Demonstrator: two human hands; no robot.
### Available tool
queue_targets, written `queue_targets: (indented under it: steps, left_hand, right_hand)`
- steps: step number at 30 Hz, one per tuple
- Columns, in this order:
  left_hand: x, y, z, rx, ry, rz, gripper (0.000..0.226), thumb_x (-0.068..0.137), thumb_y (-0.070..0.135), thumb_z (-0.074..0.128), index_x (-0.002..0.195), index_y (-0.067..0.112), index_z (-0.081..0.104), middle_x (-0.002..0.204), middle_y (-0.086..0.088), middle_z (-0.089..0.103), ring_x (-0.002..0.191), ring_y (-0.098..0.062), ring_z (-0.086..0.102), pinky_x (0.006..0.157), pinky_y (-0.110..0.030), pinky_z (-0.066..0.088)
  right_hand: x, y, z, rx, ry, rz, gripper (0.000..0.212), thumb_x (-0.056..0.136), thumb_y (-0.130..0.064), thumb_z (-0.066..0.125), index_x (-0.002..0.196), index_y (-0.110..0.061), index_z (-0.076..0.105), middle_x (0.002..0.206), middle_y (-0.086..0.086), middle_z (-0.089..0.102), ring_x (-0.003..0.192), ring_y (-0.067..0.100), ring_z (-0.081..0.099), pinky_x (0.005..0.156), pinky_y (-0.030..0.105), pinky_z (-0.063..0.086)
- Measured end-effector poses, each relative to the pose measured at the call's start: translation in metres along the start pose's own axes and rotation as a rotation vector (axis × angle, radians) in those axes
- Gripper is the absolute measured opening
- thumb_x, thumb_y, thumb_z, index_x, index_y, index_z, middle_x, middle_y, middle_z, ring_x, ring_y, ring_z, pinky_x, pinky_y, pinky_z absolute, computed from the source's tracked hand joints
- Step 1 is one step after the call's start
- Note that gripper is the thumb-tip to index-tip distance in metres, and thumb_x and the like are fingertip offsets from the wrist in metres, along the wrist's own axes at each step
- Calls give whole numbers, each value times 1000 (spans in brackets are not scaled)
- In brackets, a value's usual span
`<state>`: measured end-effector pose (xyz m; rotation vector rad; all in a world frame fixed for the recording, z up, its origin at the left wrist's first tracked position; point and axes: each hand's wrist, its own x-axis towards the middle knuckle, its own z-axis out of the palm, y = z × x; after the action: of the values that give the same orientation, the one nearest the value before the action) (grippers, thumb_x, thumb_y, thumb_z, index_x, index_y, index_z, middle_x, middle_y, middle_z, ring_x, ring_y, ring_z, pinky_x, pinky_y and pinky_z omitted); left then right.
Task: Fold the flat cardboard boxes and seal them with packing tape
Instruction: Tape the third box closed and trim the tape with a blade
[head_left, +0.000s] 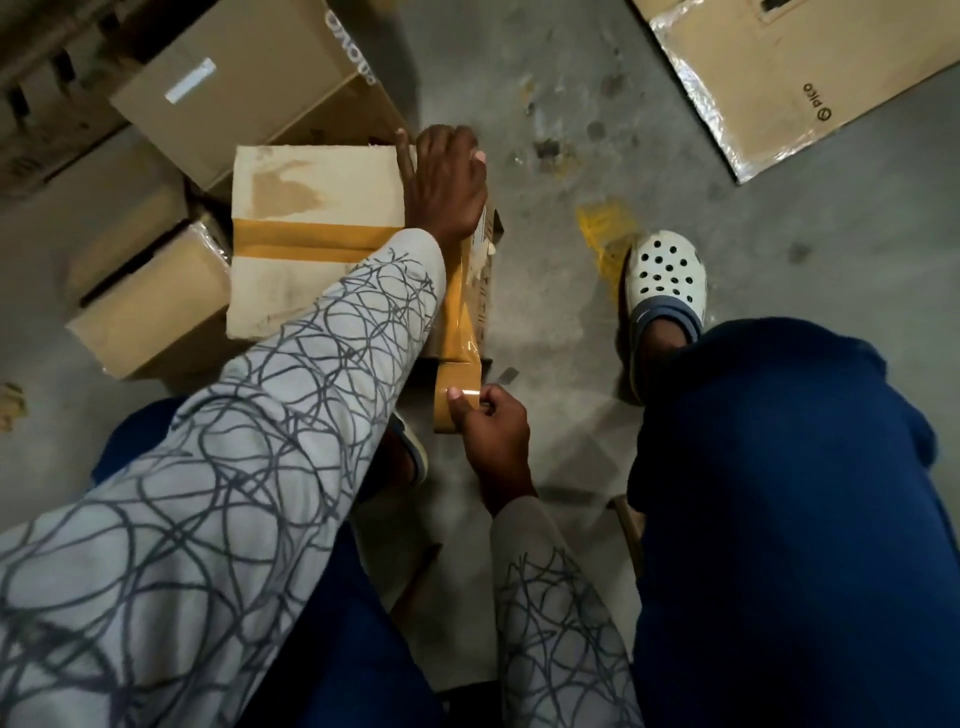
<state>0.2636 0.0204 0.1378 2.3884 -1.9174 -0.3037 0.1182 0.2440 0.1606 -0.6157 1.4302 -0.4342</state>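
**A:** How will that cardboard box (317, 291) handle for you?

**B:** Light and stiff, I'd judge, but it is likely to slide on the concrete floor (571, 130) in front of your knees, so keep weight on it. Your left hand (447, 176) lies palm-down along its top right edge. I can't tell whether the fingertips hook over the far side. The tape roll (449, 402) is small and rigid. Your right hand (493, 426) grips it with curled fingers, just below the box's near side.

**A:** And its look?

**B:** The top is pale and scuffed, with a brown band across the seam. A glossy tape strip (457, 312) runs down the side to the roll.
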Motion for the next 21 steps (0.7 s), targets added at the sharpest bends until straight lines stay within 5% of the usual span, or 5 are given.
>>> queue_targets:
  steps: [4,8,12,16,21]
  left_hand:
    - [-49,-6,-23,-233,8,-236,62,104,37,37,157,9,20,161,-16,24,150,-31,17,122,-41,5]
    - [-145,-4,-35,-378,315,-633,42,94,23,47,133,13,58,133,-13,57,127,-30,46,104,-34,31]
    - [-237,17,-28,-827,227,-1064,19,93,24,58,105,11,66,109,-10,67,108,-28,60,91,-29,41]
    - [-282,31,-20,-1066,-79,-904,16,96,32,61,90,17,64,92,-5,66,97,-25,66,90,-34,49]
    - [-295,16,-28,-823,-179,-702,23,93,33,63,77,16,59,89,-9,68,91,-29,64,83,-37,50]
  right_hand:
    - [-9,-2,-2,-38,-26,25,20,93,-38,68,80,-23,62,83,-4,63,79,12,59,72,28,47]
    - [-9,-5,-1,-87,-9,1,20,93,-41,65,82,-24,63,94,3,67,90,21,63,82,36,52]
    - [-13,-5,0,-76,16,26,29,93,-39,55,100,-16,71,110,9,70,103,27,64,97,45,52]
    - [-14,-10,-2,-121,24,36,27,92,-32,54,93,-12,72,109,15,71,106,34,66,98,47,52]
    - [-31,-23,-8,-588,164,-128,37,93,-42,58,110,-12,72,114,9,70,107,29,64,81,30,45]
